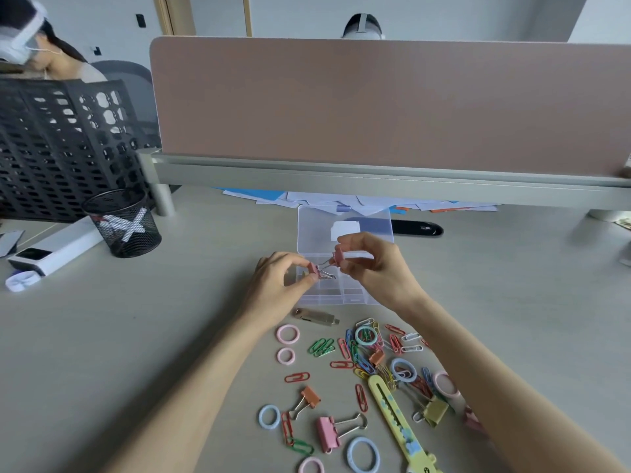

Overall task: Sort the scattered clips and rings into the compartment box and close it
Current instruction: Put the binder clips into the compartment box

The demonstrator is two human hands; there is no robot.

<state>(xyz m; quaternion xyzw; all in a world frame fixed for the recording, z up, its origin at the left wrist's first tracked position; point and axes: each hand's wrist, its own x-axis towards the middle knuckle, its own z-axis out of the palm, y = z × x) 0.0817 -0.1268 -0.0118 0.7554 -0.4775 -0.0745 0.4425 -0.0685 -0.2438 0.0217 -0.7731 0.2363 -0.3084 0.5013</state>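
Beyond loose clips (365,356), left fingers (303,281) and right fingers (346,241) pinch two pink clips (313,269) over the box (309,230).

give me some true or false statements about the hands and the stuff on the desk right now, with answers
1. The left hand pinches one pink binder clip and the right hand pinches another, above the compartment box. True.
2. The lid of the box is shut. False: it is open, lying back behind the box.
3. A yellow utility knife lies among the loose clips. True.
4. The mesh pen cup stands to the right of the box. False: it stands to the left.
5. Every ring is already in the box. False: several, such as a pink ring, lie on the desk.
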